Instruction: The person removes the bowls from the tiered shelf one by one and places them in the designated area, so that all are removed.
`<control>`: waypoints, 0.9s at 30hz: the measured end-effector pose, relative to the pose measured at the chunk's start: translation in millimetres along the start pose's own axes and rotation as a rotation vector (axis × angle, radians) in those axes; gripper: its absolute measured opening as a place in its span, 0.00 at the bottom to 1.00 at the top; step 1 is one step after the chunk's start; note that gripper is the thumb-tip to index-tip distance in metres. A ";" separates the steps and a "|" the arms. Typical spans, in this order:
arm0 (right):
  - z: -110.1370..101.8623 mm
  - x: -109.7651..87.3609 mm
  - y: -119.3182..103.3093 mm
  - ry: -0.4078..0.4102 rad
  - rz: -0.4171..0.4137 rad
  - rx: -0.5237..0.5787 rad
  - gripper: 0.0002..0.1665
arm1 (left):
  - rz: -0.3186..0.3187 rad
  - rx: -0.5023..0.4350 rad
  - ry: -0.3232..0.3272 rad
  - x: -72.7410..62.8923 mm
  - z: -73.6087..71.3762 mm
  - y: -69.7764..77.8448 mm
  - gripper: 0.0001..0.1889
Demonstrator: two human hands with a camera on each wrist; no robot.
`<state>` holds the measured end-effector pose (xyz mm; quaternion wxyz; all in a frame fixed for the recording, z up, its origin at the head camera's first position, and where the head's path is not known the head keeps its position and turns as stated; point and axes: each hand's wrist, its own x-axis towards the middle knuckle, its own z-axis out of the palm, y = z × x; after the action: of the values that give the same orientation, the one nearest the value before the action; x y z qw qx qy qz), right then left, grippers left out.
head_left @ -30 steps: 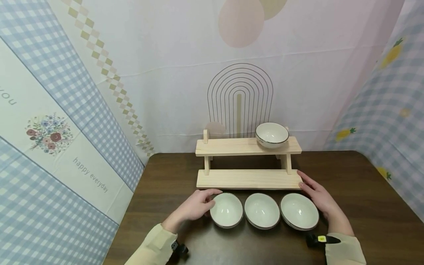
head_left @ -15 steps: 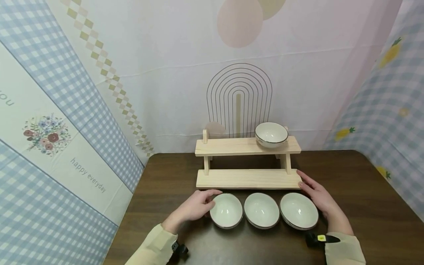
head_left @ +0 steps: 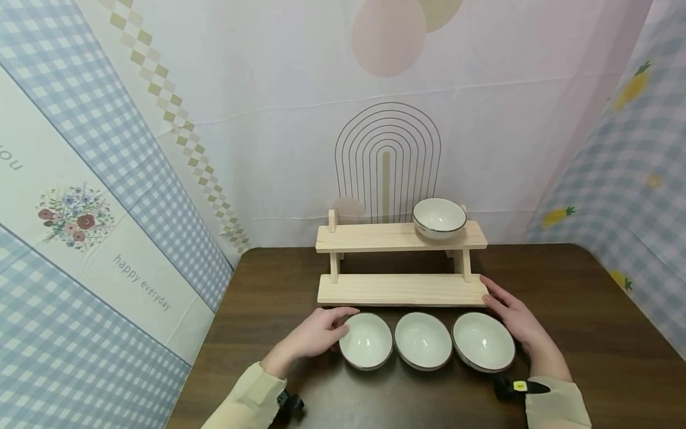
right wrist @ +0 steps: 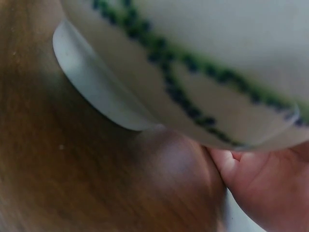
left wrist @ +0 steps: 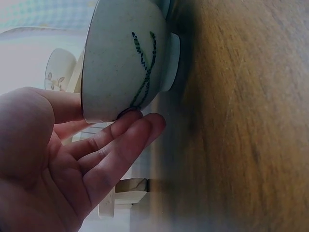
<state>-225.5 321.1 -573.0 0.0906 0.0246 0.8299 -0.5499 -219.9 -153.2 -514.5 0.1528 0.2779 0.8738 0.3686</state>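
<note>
Three white bowls with dark rims stand in a row on the table: a left bowl (head_left: 366, 341), a middle bowl (head_left: 423, 341) and a right bowl (head_left: 484, 342). My left hand (head_left: 316, 332) rests against the left bowl, thumb at its rim and fingertips along its outer side. The left wrist view shows its blue twig pattern and its foot on the wood. My right hand (head_left: 514, 313) lies beside the right bowl, extended fingers at the right end of the wooden two-tier shelf (head_left: 402, 290). In the right wrist view the right bowl (right wrist: 193, 96) hides most of that hand.
A fourth white bowl (head_left: 439, 218) sits on the shelf's upper board (head_left: 370, 237), towards the right. The shelf stands on the brown table (head_left: 278, 280) just behind the row. A printed cloth (head_left: 289, 149) hangs behind, with checked cloths at both sides.
</note>
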 end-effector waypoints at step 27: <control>1.1 -3.9 -1.5 0.012 -0.035 -0.001 0.46 | -0.014 -0.023 -0.025 -4.5 -1.8 0.1 0.24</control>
<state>-221.7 319.7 -571.3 0.0757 0.0134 0.8312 -0.5507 -217.2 -156.9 -513.0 0.1696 0.2744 0.8695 0.3741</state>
